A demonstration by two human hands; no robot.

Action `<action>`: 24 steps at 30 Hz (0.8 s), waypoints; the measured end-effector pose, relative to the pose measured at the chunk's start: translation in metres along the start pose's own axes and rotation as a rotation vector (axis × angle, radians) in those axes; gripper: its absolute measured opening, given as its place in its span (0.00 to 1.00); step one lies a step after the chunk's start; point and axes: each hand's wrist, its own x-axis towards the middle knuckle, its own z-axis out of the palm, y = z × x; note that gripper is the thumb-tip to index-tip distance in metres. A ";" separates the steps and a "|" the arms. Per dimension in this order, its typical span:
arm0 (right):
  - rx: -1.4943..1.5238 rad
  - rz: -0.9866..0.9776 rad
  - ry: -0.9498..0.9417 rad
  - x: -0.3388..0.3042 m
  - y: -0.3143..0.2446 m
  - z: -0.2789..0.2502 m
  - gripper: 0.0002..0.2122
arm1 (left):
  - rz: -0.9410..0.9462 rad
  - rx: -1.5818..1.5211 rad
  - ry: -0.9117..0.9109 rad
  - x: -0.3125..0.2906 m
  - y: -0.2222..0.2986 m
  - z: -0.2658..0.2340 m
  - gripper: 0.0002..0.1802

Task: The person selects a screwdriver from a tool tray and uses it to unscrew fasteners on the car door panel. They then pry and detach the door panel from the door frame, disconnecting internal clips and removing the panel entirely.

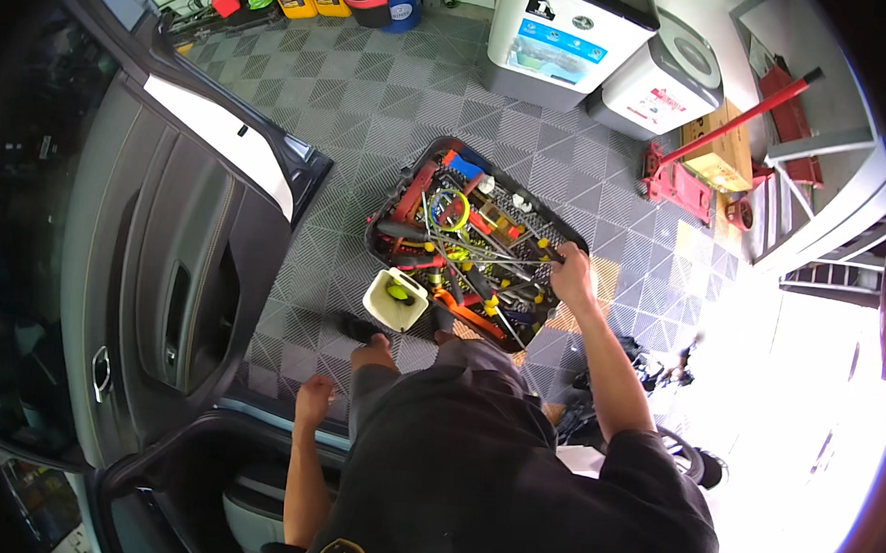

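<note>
Fingers of the right hand (570,273) curl at the right end of a tool-filled tray (556,214) on the tiled floor (342,101), their exact hold unclear, while the left hand (314,400) hangs loosely curled, its palm hidden, beside the left leg (374,357).

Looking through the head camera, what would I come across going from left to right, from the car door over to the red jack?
Open car door → left-hand fingers → black tool tray → right-hand fingers → red floor jack.
</note>
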 end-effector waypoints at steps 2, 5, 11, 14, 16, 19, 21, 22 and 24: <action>0.012 -0.038 0.005 0.010 -0.014 0.002 0.13 | -0.003 0.011 0.056 -0.021 -0.005 0.001 0.15; 0.027 -0.141 0.165 0.039 -0.007 0.021 0.13 | -0.082 -0.100 0.112 -0.046 -0.031 0.005 0.15; -0.360 0.183 -0.239 0.040 -0.027 0.050 0.18 | -0.142 -0.121 0.041 -0.103 -0.153 0.017 0.13; -0.299 0.273 -0.123 0.046 -0.033 0.053 0.26 | -0.178 -0.241 0.015 -0.117 -0.143 0.021 0.10; -0.242 0.319 -0.056 0.044 -0.024 0.060 0.28 | -0.235 -0.301 0.041 -0.131 -0.113 0.012 0.09; -0.215 0.316 -0.005 0.046 -0.028 0.059 0.29 | -0.310 -0.417 0.109 -0.128 -0.130 -0.001 0.09; -0.214 0.330 -0.023 0.040 -0.045 0.065 0.26 | -0.348 -0.366 0.137 -0.134 -0.154 -0.020 0.12; -0.260 0.290 0.019 0.039 -0.025 0.074 0.24 | -0.301 -0.341 0.128 -0.133 -0.159 -0.032 0.13; -0.299 0.171 0.061 0.028 0.015 0.074 0.26 | -0.266 -0.267 0.134 -0.122 -0.170 -0.041 0.15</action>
